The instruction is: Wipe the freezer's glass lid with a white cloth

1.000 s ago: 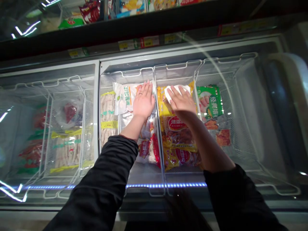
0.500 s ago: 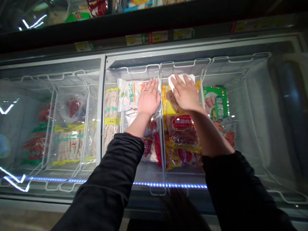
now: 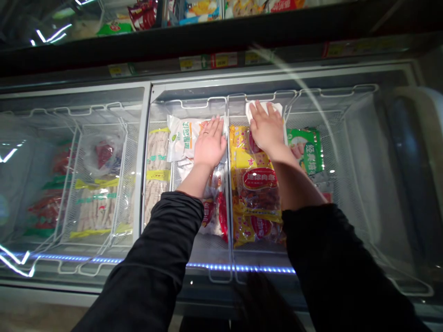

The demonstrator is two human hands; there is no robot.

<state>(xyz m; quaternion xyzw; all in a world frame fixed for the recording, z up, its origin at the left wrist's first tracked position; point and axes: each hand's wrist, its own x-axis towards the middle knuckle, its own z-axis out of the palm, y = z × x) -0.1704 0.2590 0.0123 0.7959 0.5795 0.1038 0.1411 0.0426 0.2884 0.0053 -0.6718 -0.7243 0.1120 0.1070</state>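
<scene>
My left hand [image 3: 209,143] lies flat, fingers stretched out, on the clear lid [image 3: 349,147] of a chest freezer. It holds nothing, and a white food bag [image 3: 180,133] shows below it through the lid. To its right, my right hand [image 3: 267,128] presses a folded white cloth [image 3: 277,107] against the lid with spread fingers. The cloth sticks out past the fingertips near the back edge. Yellow food packs [image 3: 256,230] lie under that hand and forearm, inside the freezer.
Wire baskets [image 3: 228,184] divide the freezer. A green pack [image 3: 306,150] lies to the right, and long pale packs [image 3: 97,207] to the left. The lid frame [image 3: 147,138] runs between two sections. Price tags [image 3: 224,60] line the back ledge below another display of packs.
My right hand and the cloth have slid a little toward the back edge and to the right over the lid. My left hand stays nearly in place. The view has shifted slightly.
</scene>
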